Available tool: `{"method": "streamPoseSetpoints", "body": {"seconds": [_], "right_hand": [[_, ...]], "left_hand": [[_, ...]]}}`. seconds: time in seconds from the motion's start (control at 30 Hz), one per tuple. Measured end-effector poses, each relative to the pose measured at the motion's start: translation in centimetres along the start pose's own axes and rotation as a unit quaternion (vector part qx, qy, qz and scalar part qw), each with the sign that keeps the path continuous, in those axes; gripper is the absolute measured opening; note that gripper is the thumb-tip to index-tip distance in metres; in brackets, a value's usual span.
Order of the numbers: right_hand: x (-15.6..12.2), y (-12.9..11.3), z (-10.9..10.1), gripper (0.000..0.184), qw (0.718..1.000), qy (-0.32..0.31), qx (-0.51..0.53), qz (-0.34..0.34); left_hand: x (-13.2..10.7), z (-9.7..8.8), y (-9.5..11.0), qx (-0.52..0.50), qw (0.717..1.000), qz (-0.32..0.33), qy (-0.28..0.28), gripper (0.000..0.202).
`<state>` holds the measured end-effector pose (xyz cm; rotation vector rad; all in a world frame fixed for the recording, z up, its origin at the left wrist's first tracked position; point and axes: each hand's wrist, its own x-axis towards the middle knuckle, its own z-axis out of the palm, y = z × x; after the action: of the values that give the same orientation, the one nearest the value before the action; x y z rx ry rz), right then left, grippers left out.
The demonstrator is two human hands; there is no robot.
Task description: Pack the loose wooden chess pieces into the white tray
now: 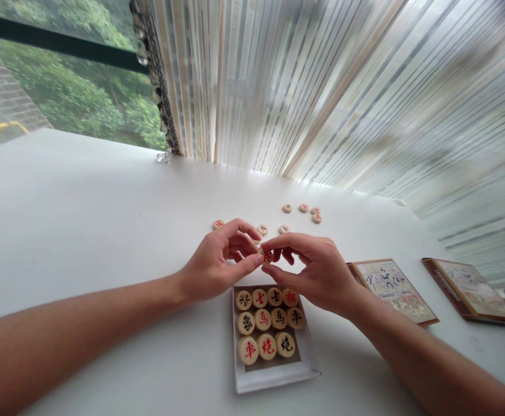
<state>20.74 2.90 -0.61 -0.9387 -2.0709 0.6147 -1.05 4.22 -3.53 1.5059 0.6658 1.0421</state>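
Between both hands, just above the far edge of an open white box (pixel 259 381), is a round wooden Chinese chess piece (pixel 267 256) with a red character. My left hand (pixel 222 257) pinches it at its left edge with thumb and fingers. From the other side my right hand (pixel 315 268) grips the same piece between thumb and index finger. Rows of Chinese chess pieces (pixel 263 319) with red and black characters fill most of the box; its lower right corner shows bare bottom. Beyond my fingers lie loose pieces (pixel 284 230), one partly hidden by my left hand.
Farther back on the white table (pixel 105 219) sit several more loose pieces (pixel 303 208). To the right lie two Chinese chess box covers (pixel 395 289) with printed pictures. A striped string curtain (pixel 252 86) hangs at the table's far edge, beside a window (pixel 83 86).
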Motion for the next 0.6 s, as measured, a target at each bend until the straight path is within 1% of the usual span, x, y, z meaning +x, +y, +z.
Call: {"method": "streamPoseSetpoints", "body": {"seconds": [0.17, 0.23, 0.33, 0.4, 0.47, 0.6], "right_hand": [[0.0, -0.3, 0.0, 0.014, 0.995, 0.006, -0.077, -0.07], [0.0, -0.6, -0.1, 0.012, 0.991, 0.002, -0.105, -0.084], [0.1, -1.2, -0.3, 0.013, 0.987, -0.007, -0.136, -0.089], [0.2, -1.7, -0.8, 0.012, 0.986, -0.006, -0.146, -0.084], [0.1, -2.3, -1.5, 0.013, 0.987, 0.0, -0.149, -0.065], [-0.9, -3.3, -3.5, 0.013, 0.992, 0.012, -0.126, 0.012]], "left_hand": [[0.0, 0.1, -0.2, 0.025, 1.0, 0.001, 0.014, 0.027], [0.0, 0.1, -0.2, 0.035, 0.999, 0.008, 0.011, 0.027], [0.0, 0.1, -0.1, 0.044, 0.999, 0.018, 0.002, 0.026], [0.1, 0.1, 0.0, 0.031, 0.999, 0.015, -0.002, 0.024], [0.2, 0.0, 0.1, 0.013, 1.0, 0.007, 0.0, 0.022], [0.5, -0.1, 0.1, 0.008, 1.0, -0.006, 0.013, 0.019]]}}
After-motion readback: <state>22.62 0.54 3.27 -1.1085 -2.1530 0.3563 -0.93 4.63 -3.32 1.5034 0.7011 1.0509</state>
